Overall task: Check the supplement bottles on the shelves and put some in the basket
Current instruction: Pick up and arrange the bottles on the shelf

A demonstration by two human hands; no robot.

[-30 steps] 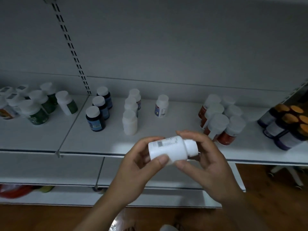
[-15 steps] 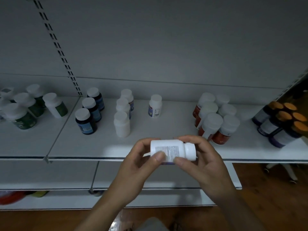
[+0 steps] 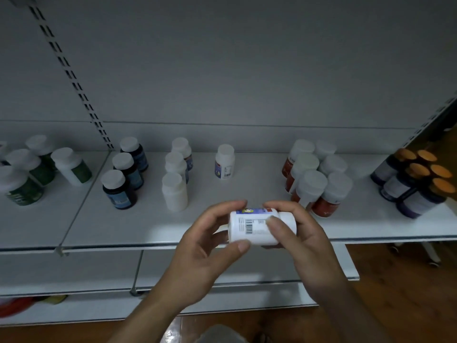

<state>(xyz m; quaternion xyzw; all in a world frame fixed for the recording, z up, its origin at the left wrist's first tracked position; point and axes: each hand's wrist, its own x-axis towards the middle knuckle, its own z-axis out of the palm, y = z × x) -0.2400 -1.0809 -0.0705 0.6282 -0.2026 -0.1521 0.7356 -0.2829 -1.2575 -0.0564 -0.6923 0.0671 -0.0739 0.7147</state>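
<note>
Over a white metal shelf (image 3: 123,226) lined from the left with green-labelled white-capped bottles (image 3: 22,186), dark blue white-capped bottles (image 3: 118,191) and plain white plastic bottles (image 3: 174,191), a person's left hand (image 3: 205,251) grips one end of a white plastic supplement bottle (image 3: 254,229). The bottle lies sideways by the shelf's front edge, barcode label up. The right hand (image 3: 304,241) grips its other end, near red-labelled white-capped bottles (image 3: 319,184) and orange-capped purple bottles (image 3: 415,184) further right.

A: Changed?
B: Rolled white bottle (image 3: 257,231) further between left hand (image 3: 205,256) and right hand (image 3: 306,243), turning barcode (image 3: 249,225) to camera, exposing blue label edge (image 3: 247,211) on top.
A: Grip?
B: Moved right thumb (image 3: 277,225) up onto the label.
</note>
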